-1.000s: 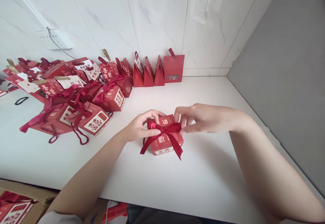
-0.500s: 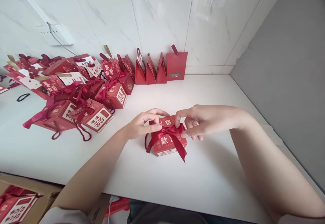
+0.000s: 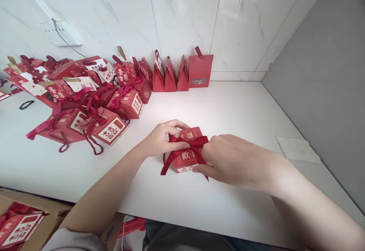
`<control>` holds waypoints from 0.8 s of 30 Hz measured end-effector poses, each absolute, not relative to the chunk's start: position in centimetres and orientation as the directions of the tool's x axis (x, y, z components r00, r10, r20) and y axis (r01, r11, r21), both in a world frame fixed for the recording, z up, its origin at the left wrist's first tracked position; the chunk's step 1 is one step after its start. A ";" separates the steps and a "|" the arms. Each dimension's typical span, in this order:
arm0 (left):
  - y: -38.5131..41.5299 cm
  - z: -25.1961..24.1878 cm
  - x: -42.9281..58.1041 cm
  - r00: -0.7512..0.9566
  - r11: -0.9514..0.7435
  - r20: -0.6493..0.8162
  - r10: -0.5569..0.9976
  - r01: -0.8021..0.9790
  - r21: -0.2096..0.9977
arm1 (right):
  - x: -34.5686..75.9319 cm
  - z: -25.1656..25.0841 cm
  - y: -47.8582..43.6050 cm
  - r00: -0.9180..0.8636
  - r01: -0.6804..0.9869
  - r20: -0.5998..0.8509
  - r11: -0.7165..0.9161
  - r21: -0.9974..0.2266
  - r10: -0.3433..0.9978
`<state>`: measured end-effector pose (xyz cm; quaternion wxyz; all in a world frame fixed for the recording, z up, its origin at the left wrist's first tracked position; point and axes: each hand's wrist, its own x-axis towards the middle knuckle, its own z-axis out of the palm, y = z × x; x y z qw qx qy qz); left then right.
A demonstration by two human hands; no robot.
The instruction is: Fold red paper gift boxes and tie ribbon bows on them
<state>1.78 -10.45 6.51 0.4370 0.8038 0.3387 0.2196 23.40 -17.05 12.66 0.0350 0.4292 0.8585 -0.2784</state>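
Note:
A small red gift box [image 3: 186, 163] with Chinese characters sits on the white table, tied with a dark red satin ribbon bow [image 3: 199, 141]. My left hand [image 3: 164, 141] grips the box's left side, its thumb lying across the bow by the knot. Curled over the right side of the box, my right hand [image 3: 228, 158] is closed on the ribbon; its thumb is low, by the front right corner. Most of its fingertips are hidden. One ribbon tail hangs down front left, another pokes out under my right thumb. Part of a twisted red cord shows at the box's left.
Several red ribboned boxes [image 3: 112, 129] cluster to the left. Red upright bags [image 3: 200, 72] stand along the tiled wall. A cardboard carton [image 3: 57, 205] with more boxes is at lower left. A black loop [image 3: 26, 104] and a white tissue [image 3: 298, 149] lie on the table [image 3: 234, 103].
My right hand has turned over and come down lower on the box's right side, closing round the ribbon. My left thumb has slid right onto the bow. The view has shifted slightly.

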 end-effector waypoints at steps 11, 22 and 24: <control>-9.7 6.6 1.1 0.713 -0.371 0.017 0.701 0.344 0.863 | 24.6 12.7 -17.1 -0.601 0.798 -0.329 0.525 -0.295 0.729; -9.4 6.3 1.1 0.718 -0.321 -0.006 0.696 0.319 0.892 | 25.2 12.1 -16.9 -0.586 0.810 -0.340 0.520 -0.271 0.735; -9.4 6.2 1.1 0.718 -0.324 -0.003 0.696 0.318 0.891 | 25.1 12.2 -17.1 -0.598 0.802 -0.342 0.542 -0.253 0.725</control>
